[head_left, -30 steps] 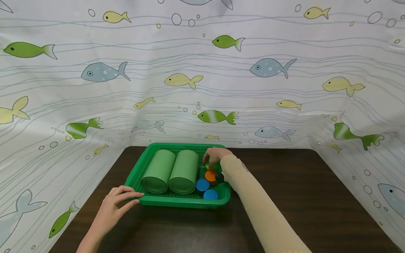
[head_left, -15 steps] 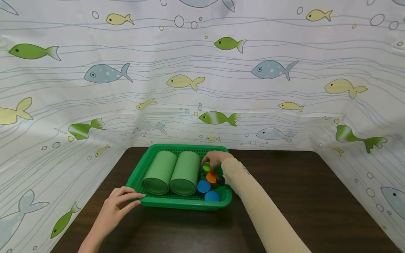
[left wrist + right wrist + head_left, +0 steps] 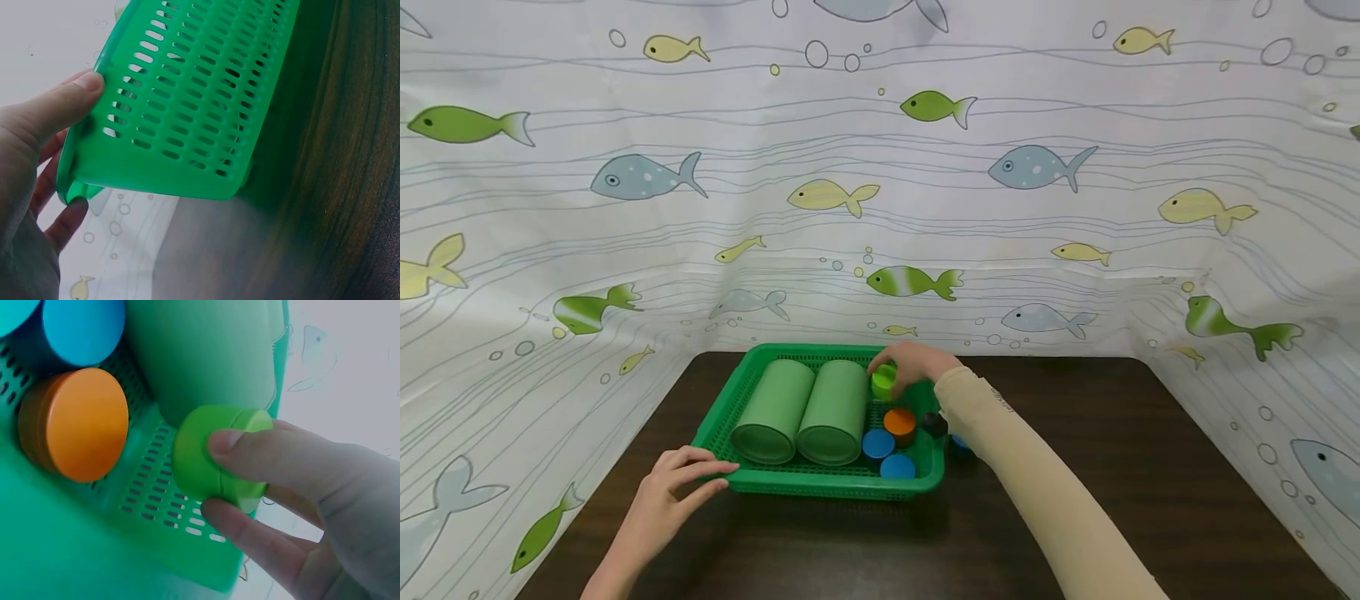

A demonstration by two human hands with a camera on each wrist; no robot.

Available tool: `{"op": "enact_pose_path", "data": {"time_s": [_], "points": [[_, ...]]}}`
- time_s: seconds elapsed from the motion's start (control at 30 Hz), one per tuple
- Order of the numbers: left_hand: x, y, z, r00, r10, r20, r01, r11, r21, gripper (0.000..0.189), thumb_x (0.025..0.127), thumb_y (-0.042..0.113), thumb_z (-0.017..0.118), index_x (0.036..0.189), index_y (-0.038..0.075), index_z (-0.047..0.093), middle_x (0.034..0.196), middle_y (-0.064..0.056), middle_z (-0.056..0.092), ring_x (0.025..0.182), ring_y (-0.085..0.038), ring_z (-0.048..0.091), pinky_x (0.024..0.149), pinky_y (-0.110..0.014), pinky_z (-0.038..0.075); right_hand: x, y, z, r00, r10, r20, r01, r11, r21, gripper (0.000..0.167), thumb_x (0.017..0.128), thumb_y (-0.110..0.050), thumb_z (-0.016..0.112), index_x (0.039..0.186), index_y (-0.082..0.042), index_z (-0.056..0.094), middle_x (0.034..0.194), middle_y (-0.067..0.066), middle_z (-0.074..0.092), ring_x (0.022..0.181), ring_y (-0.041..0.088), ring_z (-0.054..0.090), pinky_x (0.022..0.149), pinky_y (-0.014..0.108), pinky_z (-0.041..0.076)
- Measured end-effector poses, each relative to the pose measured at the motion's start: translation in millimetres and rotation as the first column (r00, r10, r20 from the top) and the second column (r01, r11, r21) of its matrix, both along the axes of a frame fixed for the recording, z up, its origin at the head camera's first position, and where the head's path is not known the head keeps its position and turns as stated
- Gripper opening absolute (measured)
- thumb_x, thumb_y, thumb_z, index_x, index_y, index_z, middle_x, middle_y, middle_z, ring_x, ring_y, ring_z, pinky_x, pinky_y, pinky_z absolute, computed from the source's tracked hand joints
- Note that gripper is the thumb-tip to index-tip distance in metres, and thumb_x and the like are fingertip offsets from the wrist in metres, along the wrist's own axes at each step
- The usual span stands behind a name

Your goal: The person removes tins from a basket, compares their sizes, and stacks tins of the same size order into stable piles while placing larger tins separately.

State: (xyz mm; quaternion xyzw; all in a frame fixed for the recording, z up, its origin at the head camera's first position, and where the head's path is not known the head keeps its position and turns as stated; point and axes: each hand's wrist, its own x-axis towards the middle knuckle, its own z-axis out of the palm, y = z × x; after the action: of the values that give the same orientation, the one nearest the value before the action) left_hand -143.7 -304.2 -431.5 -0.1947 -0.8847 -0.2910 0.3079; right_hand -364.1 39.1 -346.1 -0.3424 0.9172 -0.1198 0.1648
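Note:
My left hand [image 3: 673, 487] grips the front left corner of a green plastic basket [image 3: 820, 482]. In the left wrist view its thumb lies on the outer wall just under the rim [image 3: 100, 62], with the other fingers behind the rim. Over the back right part of the basket, my right hand [image 3: 919, 364] pinches a small round lime-green tub [image 3: 199, 456] between thumb and fingers. The tub is tilted, and a seam runs around it. Nearby in the basket stand an orange-lidded tub [image 3: 87, 425] and two blue-lidded tubs, one [image 3: 877, 444] behind the other [image 3: 898, 467].
Two large pale-green cylinders [image 3: 775, 408] lie side by side in the basket's left and middle. Something blue [image 3: 961, 446] shows beside the basket, partly hidden by the right sleeve. The dark wooden table [image 3: 1075, 467] is enclosed by fish-print sheeting [image 3: 880, 225].
My right hand has taken hold of the lime-green tub, which has come up and back from its place and tilted. My left hand keeps its place on the basket corner.

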Motion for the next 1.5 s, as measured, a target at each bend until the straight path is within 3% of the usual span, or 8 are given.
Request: {"op": "enact_pose_path", "data": {"time_s": [0.23, 0.37, 0.47, 0.77, 0.9, 1.03, 1.17, 1.5], "points": [[1.1, -0.8, -2.0, 1.0, 0.003, -0.002, -0.003, 1.0, 0.002, 0.043, 0.068, -0.003, 0.084, 0.101, 0.024, 0.079, 0.099, 0.013, 0.062, 0.101, 0.006, 0.042, 0.082, -0.012, 0.035, 7.5, 11.7, 11.1, 0.995, 0.07, -0.075, -0.072, 0.997, -0.031, 0.054, 0.087, -0.013, 0.076, 0.138, -0.019, 0.06, 0.148, 0.007, 0.052, 0.131, 0.026, 0.051, 0.102, 0.041, 0.049], [0.5, -1.1, -2.0, 1.0, -0.003, -0.008, 0.003, 1.0, 0.01, 0.044, 0.067, -0.005, 0.083, 0.1, 0.024, 0.079, 0.099, 0.013, 0.063, 0.1, 0.005, 0.042, 0.082, -0.011, 0.035, 12.9, 21.1, 18.8, 0.984, 0.137, -0.115, -0.142, 0.989, -0.034, 0.054, 0.088, -0.018, 0.076, 0.138, -0.017, 0.059, 0.135, 0.007, 0.062, 0.103, 0.023, 0.059, 0.088, 0.035, 0.05], [-0.1, -1.2, -2.6, 1.0, -0.013, -0.025, 0.013, 1.0, 0.015, 0.046, 0.065, -0.005, 0.084, 0.1, 0.025, 0.079, 0.098, 0.013, 0.063, 0.099, 0.005, 0.043, 0.082, -0.012, 0.034, 15.8, 28.9, 22.2, 0.976, 0.179, -0.122, -0.186, 0.981, -0.056, 0.054, 0.088, -0.021, 0.075, 0.139, -0.017, 0.058, 0.13, 0.006, 0.064, 0.088, 0.022, 0.056, 0.078, 0.03, 0.047], [-4.0, -2.6, -5.6, 0.994, -0.058, -0.097, 0.058, 0.998, 0.002, 0.048, 0.059, -0.006, 0.085, 0.098, 0.022, 0.079, 0.095, 0.012, 0.064, 0.095, 0.003, 0.046, 0.082, -0.014, 0.032, 22.9, 58.4, 19.6, 0.962, 0.215, -0.167, -0.246, 0.948, -0.2, 0.053, 0.09, -0.024, 0.073, 0.14, -0.02, 0.057, 0.142, 0.004, 0.058, 0.109, 0.021, 0.061, 0.09, 0.036, 0.053], [-3.9, -2.3, -5.0, 0.994, -0.056, -0.092, 0.057, 0.998, 0.006, 0.048, 0.06, -0.006, 0.085, 0.098, 0.022, 0.079, 0.095, 0.011, 0.065, 0.096, 0.003, 0.046, 0.082, -0.014, 0.033, 25.8, 72.4, 18.5, 0.949, 0.234, -0.21, -0.283, 0.926, -0.249, 0.053, 0.09, -0.026, 0.074, 0.139, -0.019, 0.058, 0.135, 0.003, 0.062, 0.09, 0.018, 0.059, 0.076, 0.027, 0.052], [-3.6, -1.9, -4.5, 0.995, -0.049, -0.083, 0.05, 0.999, 0.011, 0.048, 0.061, -0.005, 0.085, 0.099, 0.023, 0.079, 0.096, 0.011, 0.065, 0.096, 0.003, 0.046, 0.082, -0.014, 0.034, 27.4, 87.5, 16.6, 0.949, 0.23, -0.217, -0.29, 0.906, -0.308, 0.052, 0.089, -0.028, 0.074, 0.138, -0.018, 0.059, 0.123, 0.002, 0.065, 0.076, 0.019, 0.054, 0.067, 0.026, 0.048], [-3.4, -1.3, -3.7, 0.997, -0.038, -0.07, 0.039, 0.999, 0.008, 0.046, 0.062, -0.004, 0.085, 0.099, 0.023, 0.079, 0.096, 0.011, 0.064, 0.096, 0.003, 0.045, 0.081, -0.015, 0.033, 27.6, 103.4, 12.5, 0.952, 0.218, -0.216, -0.284, 0.892, -0.351, 0.052, 0.089, -0.028, 0.075, 0.138, -0.017, 0.059, 0.124, 0.003, 0.065, 0.083, 0.02, 0.056, 0.07, 0.034, 0.053], [-3.5, -0.8, -3.7, 0.998, -0.025, -0.066, 0.025, 1.0, 0.012, 0.048, 0.062, -0.003, 0.085, 0.1, 0.026, 0.079, 0.096, 0.012, 0.064, 0.097, 0.004, 0.045, 0.082, -0.014, 0.033, 29.7, 137.0, 6.3, 0.97, 0.166, -0.179, -0.223, 0.904, -0.366, 0.054, 0.087, -0.029, 0.078, 0.136, -0.014, 0.061, 0.122, 0.002, 0.066, 0.087, 0.02, 0.057, 0.071, 0.032, 0.054]]}}
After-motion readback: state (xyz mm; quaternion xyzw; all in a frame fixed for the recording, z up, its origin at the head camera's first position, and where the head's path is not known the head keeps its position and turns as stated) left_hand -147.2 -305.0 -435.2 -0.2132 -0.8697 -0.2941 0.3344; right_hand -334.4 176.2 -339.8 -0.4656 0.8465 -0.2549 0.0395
